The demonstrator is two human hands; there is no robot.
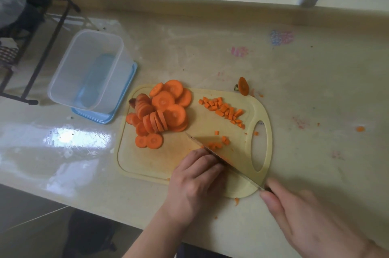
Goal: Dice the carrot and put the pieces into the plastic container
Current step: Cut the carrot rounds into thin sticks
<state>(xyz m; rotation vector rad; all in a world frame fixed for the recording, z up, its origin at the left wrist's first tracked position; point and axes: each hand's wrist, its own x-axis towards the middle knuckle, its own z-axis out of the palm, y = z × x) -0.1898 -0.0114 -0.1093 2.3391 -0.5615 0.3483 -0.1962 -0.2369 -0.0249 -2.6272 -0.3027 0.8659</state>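
On a pale yellow plastic cutting board (155, 163), the right hand (311, 215) grips a steel kitchen knife (223, 163); left hand (195, 182) fingers curl over orange carrot pieces (214, 145). Round carrot slices (164, 110) lie near the clear plastic container (88, 68).

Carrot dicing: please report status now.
Right hand grips knife; left hand steadies carrot under blade. Round slices mostly undiced. Plastic container holds no carrot. Nothing in the way.

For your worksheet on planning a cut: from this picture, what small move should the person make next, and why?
Probably bring the knife down again beside the left hand, which covers the carrot being cut. A few dice lie past the blade, many slices remain whole, and the plastic container holds no carrot.
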